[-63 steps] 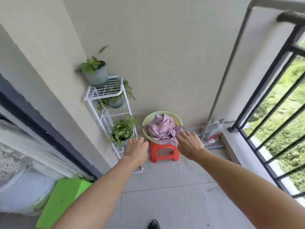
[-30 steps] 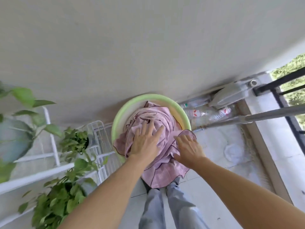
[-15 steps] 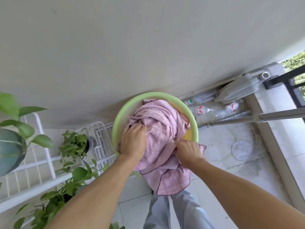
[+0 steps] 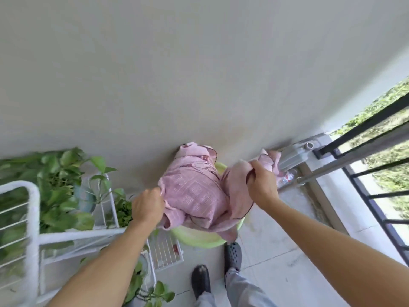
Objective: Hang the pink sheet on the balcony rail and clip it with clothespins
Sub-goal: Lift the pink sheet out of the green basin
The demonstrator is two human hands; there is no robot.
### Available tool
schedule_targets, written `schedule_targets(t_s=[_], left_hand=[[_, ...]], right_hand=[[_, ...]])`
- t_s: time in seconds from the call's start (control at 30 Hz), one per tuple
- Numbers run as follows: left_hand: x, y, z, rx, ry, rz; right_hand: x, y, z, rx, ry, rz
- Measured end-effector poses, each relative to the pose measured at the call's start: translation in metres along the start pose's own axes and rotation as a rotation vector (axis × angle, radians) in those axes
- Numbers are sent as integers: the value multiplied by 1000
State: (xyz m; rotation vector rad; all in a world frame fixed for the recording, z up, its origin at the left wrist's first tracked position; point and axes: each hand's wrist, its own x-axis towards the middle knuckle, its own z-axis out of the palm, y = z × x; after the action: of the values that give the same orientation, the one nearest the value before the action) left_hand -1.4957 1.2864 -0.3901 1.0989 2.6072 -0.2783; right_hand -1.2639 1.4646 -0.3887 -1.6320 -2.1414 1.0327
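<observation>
The pink sheet (image 4: pixel 194 191) is bunched up and raised above the green basin (image 4: pixel 199 239), which shows beneath it. My left hand (image 4: pixel 147 203) grips the sheet's left edge. My right hand (image 4: pixel 261 182) grips a fold on its right side, with a corner sticking up past the knuckles. The black balcony rail (image 4: pixel 363 171) runs along the right side, apart from the sheet. No clothespins are visible.
A white wire plant rack (image 4: pixel 33 222) with leafy potted plants (image 4: pixel 59 185) stands at the left. A grey pole (image 4: pixel 345 160) and a plastic bottle (image 4: pixel 285 178) lie by the wall near the rail. My shoes (image 4: pixel 232 255) stand on the tiled floor below the basin.
Both hands reached the sheet, gripped it and lifted it out of the basin. My right hand has moved up and to the right, spreading the cloth.
</observation>
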Motion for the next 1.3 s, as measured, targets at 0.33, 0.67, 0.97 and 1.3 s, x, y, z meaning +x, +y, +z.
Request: schedule_targets(t_s=[0.33, 0.67, 0.97, 1.3], left_hand=[[-49, -9, 20, -110, -232, 157], [-51, 20, -32, -598, -55, 452], [-51, 70, -107, -776, 109, 384], [-74, 35, -257, -380, 609, 741]], right_hand=[[-45, -82, -55, 541, 87, 90], [-89, -174, -152, 1233, 137, 243], [-104, -168, -250, 896, 358, 24], [-89, -75, -240, -470, -22, 101]])
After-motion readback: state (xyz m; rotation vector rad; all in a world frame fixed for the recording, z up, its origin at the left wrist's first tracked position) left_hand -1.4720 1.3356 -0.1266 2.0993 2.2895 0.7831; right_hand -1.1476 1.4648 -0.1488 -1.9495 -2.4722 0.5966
